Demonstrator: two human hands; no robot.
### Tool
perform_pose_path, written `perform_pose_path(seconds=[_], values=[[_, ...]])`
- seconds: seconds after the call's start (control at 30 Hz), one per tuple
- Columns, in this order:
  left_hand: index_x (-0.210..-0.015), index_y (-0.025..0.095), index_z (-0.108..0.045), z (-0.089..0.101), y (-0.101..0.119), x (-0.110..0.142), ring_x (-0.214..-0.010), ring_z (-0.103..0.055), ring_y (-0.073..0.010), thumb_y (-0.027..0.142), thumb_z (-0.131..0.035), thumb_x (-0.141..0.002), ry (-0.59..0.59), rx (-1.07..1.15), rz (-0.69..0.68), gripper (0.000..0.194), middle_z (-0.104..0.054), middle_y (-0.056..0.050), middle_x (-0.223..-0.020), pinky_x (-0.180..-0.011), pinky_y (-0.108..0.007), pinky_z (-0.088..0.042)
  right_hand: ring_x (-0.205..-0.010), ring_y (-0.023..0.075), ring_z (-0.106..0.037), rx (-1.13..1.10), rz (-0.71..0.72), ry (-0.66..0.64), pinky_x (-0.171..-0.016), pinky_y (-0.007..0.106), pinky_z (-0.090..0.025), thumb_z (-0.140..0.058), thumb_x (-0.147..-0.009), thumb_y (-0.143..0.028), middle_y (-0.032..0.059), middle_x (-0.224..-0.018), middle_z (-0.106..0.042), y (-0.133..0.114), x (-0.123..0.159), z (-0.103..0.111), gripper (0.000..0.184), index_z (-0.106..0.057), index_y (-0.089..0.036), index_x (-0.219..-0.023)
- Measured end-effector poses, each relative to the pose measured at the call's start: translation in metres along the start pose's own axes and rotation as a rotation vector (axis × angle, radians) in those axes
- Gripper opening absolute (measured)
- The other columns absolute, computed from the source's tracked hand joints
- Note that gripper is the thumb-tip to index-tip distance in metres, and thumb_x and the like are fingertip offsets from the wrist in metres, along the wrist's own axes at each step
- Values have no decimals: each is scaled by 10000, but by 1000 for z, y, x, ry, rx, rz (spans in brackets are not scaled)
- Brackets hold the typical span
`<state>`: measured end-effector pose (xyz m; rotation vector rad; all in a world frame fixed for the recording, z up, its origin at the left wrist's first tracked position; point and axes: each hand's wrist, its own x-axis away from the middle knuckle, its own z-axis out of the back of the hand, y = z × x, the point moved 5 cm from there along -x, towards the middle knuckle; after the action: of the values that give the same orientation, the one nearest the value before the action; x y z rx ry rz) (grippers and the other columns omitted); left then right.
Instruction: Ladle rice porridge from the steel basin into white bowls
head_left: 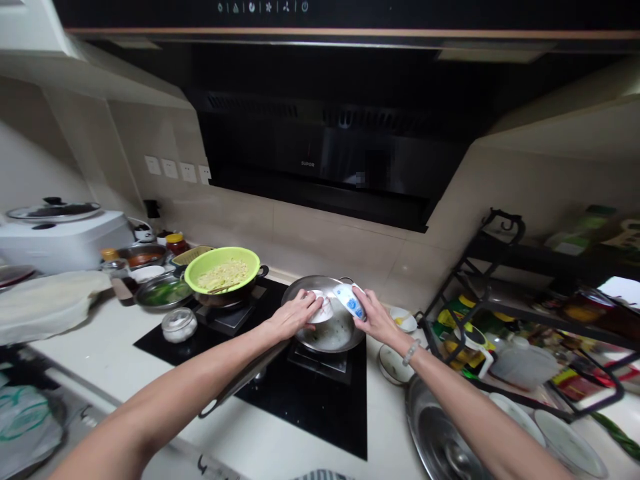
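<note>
My left hand (297, 312) is closed on a small white bowl (323, 311), which it holds tilted above the metal frying pan (295, 293). In my right hand (374, 312) is a white bowl with blue patterns (351, 303), also tipped over the pan, close to the first bowl. The pan sits on the right burner of the black glass stove (320, 407), its long handle running toward me under my left forearm. Pale liquid with small dark bits lies in the pan. What is inside the two bowls cannot be made out.
A green basin (250, 259) of pale shredded food rests on a dark pot at the left burner. A glass jar (179, 327) stands by the stove. On the right are a steel basin (425, 433), small bowls and a black rack (463, 267). Above hangs the range hood (310, 133).
</note>
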<state>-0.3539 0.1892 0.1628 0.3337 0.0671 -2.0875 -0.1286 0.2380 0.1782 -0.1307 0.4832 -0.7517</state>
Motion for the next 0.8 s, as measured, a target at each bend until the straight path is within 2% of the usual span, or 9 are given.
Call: perform_pose_path(seconds=[0.4,0.8], values=[[-1405,298,-323,6,6,3,-1176,-424,-300,278,-699,-824,-9,-19,-19,692,-450,-98,-1308,-897,-391,-487,-1080,270,-536,-14,-4,0,-946,448,-486,-551,-837,-246,138,-1286,-412,-4,3,3,772,-237,-228,-1543],[-1421,295,-327,2,5,1,-1204,-430,-306,311,-706,-822,26,4,-23,708,-466,-110,-1324,-912,-405,-492,-1053,254,-545,-22,-12,32,-931,437,-491,-566,-830,-246,114,-1267,-440,0,7,4,785,-237,-273,-1542]])
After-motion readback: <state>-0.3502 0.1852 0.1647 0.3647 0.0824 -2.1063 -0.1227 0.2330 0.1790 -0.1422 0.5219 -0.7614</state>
